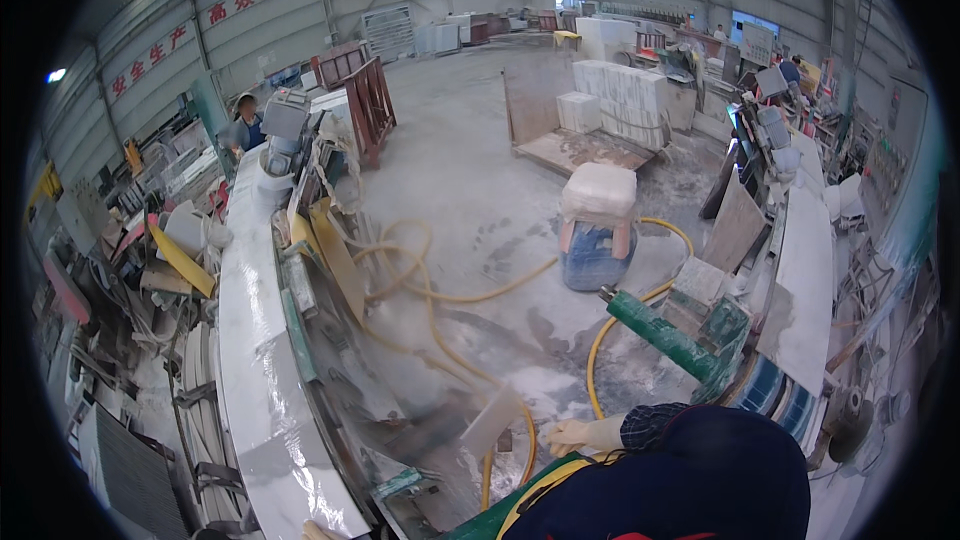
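My right hand (582, 436), in a pale glove below a dark checked sleeve (650, 425), reaches in at the lower middle. Its fingers look curled, and what they hold, if anything, is hidden. A thin pale tile-like piece (494, 420) stands tilted just left of it, apart from the hand. Only a sliver of my left hand (316, 532), also gloved, shows at the bottom edge, against the wet white stone slab (285, 450); its fingers are cut off. Dark blue clothing (670, 480) with yellow trim covers much of the lower right.
Yellow hoses (430, 290) loop over the wet floor. Beyond the hand stand a green machine arm (660, 335) and a blue container (597, 258) with a wrapped pale block on top. White stone blocks (620, 95) rest farther off. A person (247, 125) stands at far left.
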`<state>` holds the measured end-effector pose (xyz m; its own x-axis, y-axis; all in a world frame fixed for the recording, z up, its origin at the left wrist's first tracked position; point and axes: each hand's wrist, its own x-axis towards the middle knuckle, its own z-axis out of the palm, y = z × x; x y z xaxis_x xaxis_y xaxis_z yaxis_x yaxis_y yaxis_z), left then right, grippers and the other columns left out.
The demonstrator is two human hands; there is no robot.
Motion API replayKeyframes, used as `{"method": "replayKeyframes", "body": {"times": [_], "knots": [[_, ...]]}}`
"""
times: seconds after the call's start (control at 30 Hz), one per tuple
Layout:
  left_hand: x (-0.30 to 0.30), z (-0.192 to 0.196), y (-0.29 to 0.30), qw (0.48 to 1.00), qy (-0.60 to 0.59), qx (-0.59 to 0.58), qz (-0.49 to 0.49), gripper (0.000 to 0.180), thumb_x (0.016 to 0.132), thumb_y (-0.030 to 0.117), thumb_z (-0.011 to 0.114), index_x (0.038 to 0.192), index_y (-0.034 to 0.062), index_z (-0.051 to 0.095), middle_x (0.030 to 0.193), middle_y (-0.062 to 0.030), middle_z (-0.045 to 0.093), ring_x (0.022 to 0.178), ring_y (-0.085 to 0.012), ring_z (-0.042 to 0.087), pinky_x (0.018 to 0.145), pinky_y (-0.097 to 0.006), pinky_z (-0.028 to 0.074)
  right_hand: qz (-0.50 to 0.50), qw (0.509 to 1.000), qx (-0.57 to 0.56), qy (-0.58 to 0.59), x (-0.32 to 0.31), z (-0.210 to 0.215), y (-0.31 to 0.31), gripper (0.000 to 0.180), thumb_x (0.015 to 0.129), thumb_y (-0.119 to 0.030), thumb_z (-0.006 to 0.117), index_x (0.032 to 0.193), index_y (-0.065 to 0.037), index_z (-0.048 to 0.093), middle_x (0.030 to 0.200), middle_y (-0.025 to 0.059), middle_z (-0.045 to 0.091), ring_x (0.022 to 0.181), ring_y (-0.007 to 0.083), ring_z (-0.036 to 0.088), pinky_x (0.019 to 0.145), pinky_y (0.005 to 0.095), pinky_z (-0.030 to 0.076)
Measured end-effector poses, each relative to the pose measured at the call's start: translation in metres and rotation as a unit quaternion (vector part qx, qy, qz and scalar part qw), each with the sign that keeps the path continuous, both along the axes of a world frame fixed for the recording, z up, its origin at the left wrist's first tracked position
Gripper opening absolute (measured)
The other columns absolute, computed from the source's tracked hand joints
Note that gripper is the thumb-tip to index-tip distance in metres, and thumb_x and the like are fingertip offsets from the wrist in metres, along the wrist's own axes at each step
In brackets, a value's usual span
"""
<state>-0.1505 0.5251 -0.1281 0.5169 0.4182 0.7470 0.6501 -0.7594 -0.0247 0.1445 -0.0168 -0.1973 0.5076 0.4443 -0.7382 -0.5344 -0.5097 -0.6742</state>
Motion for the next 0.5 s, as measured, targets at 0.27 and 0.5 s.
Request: {"method": "replayKeyframes", "body": {"times": [0.27, 0.5], "knots": [[0.001, 0.018, -0.019, 1.0, 0.013, 0.007, 0.016, 0.029, 0.099, 0.019, 0.061, 0.12, 0.0006, 0.068, 0.114, -0.0223, 0.067, 0.104, -0.0446, 0.061, 0.093, -0.058, 0.048, -0.039, 0.999, 0.026, -0.028, -0.009, -0.008, -0.006, 0.031, 0.102, -0.025, 0.059, 0.125, -0.005, 0.063, 0.109, 0.013, 0.075, 0.084, 0.0204, 0.075, 0.075, 0.0312, 0.06], [-0.005, 0.014, -0.015, 0.999, 0.022, -0.016, 0.018, 0.028, 0.099, 0.02, 0.059, 0.118, 0.002, 0.07, 0.114, -0.0221, 0.068, 0.103, -0.0444, 0.061, 0.09, -0.057, 0.049, -0.046, 0.998, 0.024, -0.041, -0.013, 0.0, -0.006, 0.03, 0.101, -0.023, 0.06, 0.125, -0.004, 0.063, 0.106, 0.0139, 0.075, 0.084, 0.0208, 0.075, 0.076, 0.0321, 0.061]]}}
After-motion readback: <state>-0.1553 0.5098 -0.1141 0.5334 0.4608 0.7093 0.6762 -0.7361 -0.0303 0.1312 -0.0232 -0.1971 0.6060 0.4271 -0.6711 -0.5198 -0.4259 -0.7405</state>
